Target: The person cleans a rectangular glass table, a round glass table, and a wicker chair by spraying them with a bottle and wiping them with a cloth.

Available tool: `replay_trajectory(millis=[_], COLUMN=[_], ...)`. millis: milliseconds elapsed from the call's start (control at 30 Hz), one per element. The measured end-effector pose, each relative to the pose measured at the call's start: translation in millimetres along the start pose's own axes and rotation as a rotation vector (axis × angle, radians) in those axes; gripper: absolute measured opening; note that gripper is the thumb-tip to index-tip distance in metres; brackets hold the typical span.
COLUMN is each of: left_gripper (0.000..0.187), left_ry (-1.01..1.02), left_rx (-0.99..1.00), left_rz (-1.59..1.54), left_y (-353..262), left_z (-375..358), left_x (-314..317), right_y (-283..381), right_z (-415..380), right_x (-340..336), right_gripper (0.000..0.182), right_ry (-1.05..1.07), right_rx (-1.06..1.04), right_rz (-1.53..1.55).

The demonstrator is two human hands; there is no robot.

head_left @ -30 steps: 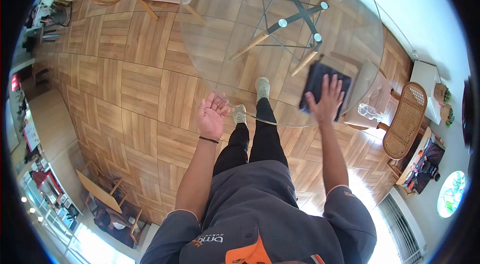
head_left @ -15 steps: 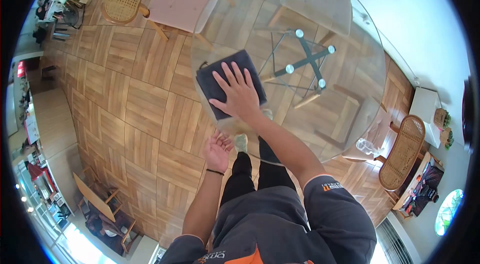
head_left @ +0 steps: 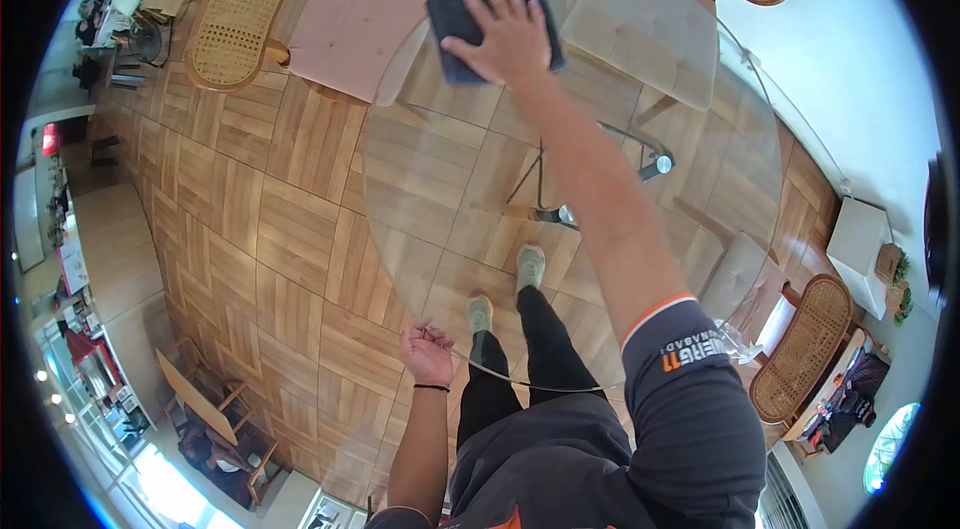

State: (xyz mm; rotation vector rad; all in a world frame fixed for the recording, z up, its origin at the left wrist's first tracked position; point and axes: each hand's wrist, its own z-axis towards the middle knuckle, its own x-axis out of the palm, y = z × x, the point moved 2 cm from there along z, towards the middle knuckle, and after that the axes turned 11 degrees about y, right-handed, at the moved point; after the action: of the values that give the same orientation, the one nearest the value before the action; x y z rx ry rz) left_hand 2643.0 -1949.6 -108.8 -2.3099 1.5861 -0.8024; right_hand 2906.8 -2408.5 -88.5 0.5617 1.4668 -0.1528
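Observation:
A folded dark cloth (head_left: 455, 47) lies on the round glass table (head_left: 440, 179), near its far edge. My right hand (head_left: 508, 37) presses flat on the cloth, fingers spread, with the arm stretched across the glass. My left hand (head_left: 428, 353) hangs by the near left edge of the table, palm up, fingers loosely curled and apart, with nothing in it. A dark band circles the left wrist.
Pink-seated chairs with cane backs stand around the table, at the far left (head_left: 370, 24), far right (head_left: 650, 24) and right (head_left: 800, 349). Table legs (head_left: 655, 167) show through the glass. A white cabinet (head_left: 858, 247) is at the right wall.
My right hand and the cloth have moved away from me to the far edge of the table. The view has shifted, and both shoes now show. My left hand sits slightly lower.

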Motion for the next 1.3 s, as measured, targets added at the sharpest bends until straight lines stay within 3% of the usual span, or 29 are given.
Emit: replay_trajectory(millis=[300, 433, 533, 733, 833, 933, 1100, 1300], left_gripper=[0.056, 0.055, 0.053, 0.041, 0.040, 0.042, 0.049, 0.051], left_ry=[-0.078, -0.112, -0.124, -0.113, -0.074, -0.090, -0.127, -0.111], left_rx=[0.006, 0.017, 0.006, -0.023, -0.036, 0.007, 0.179, 0.181], left_rz=[0.055, 0.066, 0.065, 0.020, -0.008, 0.033, 0.318, 0.361], left_y=[0, -2, -4, 6, 7, 2, -5, -7], left_z=[12, 14, 14, 23, 25, 23, 20, 25], left_x=[4, 11, 14, 4, 2, 13, 20, 10], right_y=[-226, -283, -277, -150, -82, -62, -146, -326], right_z=[-8, -36, -29, -28, -63, -116, -174, -169], right_x=[-59, -75, -68, -40, -26, -32, -69, -88], right_gripper=[0.091, 0.091, 0.092, 0.087, 0.084, 0.082, 0.082, 0.086], right_ry=[0.013, 0.034, 0.037, -0.017, -0.015, 0.040, 0.071, -0.025], right_rx=[0.490, 0.650, 0.669, 0.260, 0.066, -0.023, 0.207, 0.772], right_rz=[-0.164, -0.130, -0.157, -0.163, -0.048, 0.047, -0.079, -0.141])
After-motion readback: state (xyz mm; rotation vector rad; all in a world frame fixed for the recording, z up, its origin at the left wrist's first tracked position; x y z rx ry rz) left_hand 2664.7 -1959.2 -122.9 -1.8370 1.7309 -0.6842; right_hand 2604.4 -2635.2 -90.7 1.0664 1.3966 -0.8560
